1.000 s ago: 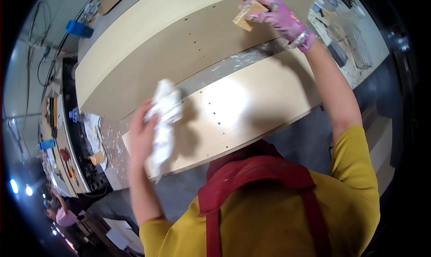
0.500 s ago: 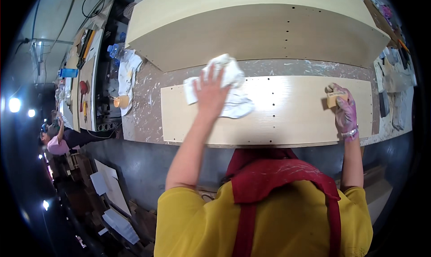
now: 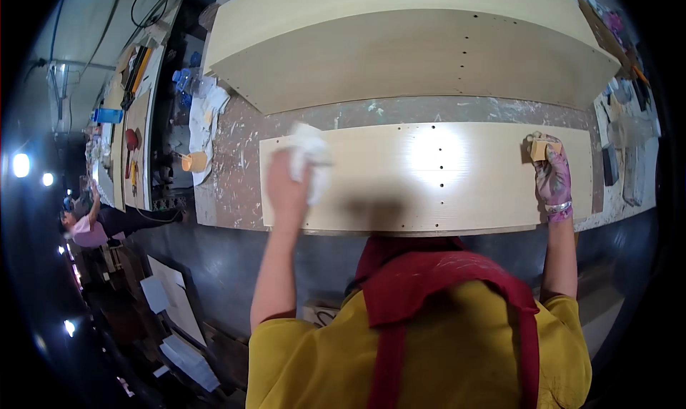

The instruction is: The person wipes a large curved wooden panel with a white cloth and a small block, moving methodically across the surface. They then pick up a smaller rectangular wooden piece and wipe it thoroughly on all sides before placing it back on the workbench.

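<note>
A pale wooden board (image 3: 357,166) with rows of small dark holes lies flat on the workbench in front of me. Over its left end is my left hand (image 3: 288,184), blurred by motion, with a bunched white cloth (image 3: 311,151) at its fingers. My right hand (image 3: 553,180), covered in purple stain or a thin stained glove, is at the board's right end. Its fingers are closed round a small tan block (image 3: 544,149), held at the board's surface. The block's exact kind cannot be made out.
Behind the board stands a larger pale panel piece (image 3: 371,58) with holes. At the left are an orange cup (image 3: 193,161), a stained rag (image 3: 207,116) and a plastic bottle (image 3: 183,77). Tools and containers crowd the right end. Another person (image 3: 93,223) works far left.
My left hand has swept left and a little nearer with the cloth, which is now more bunched. My right hand has shifted only slightly, still holding the block.
</note>
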Available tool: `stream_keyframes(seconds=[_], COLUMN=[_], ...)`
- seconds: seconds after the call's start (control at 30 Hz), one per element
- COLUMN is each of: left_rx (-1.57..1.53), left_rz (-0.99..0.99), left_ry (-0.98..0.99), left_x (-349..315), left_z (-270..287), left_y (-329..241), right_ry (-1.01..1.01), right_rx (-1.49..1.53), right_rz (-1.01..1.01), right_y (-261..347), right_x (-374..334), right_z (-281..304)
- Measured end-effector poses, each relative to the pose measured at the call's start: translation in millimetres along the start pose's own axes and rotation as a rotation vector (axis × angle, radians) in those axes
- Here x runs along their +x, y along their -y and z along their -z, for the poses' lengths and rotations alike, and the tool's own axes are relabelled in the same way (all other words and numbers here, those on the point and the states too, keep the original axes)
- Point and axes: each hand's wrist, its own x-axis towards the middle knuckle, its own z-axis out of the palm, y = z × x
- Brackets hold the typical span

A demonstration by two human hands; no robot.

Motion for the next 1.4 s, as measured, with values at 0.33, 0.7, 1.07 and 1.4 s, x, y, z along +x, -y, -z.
stream_keyframes(seconds=[0.33, 0.7, 1.07, 1.4], left_rx=[0.061, -0.023, -0.107, -0.153], left_rz=[-0.163, -0.085, -0.084, -0.074], left_ry=[-0.060, 0.022, 0.078, 0.098], left_x=[-46, -48, -44, -43], left_z=[-7, 2, 7, 10], left_y=[45, 48, 50, 51], right_ry=[0.679, 1.009, 1.014, 1.043], right_rx=[-1.122, -1.202, -1.265, -1.274], right_rz=[0.337, 0.326, 0.399, 0.420], right_y=[-68, -156, -181, -212], right_x=[57, 60, 63, 63], right_z=[-286, -381, -407, -443])
